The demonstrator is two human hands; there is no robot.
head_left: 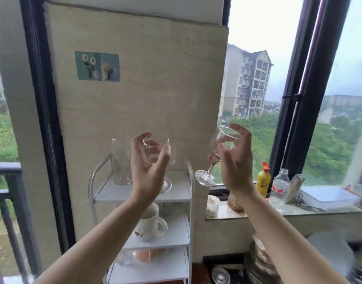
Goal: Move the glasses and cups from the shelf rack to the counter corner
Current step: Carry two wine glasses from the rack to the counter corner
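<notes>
A white shelf rack stands against the wall. On its top shelf are a tall clear glass and a stemmed glass whose foot rests on the shelf. My left hand is curled around that stemmed glass's bowl. My right hand holds a second stemmed glass in the air just right of the rack, tilted with its foot pointing down and left. A white mug sits on the middle shelf. On the lower shelf lies a small clear cup.
The stone window ledge right of the rack holds a white jar, a yellow bottle, a clear water bottle and a stack of papers. Stacked plates sit low on the right. A dark railing is left.
</notes>
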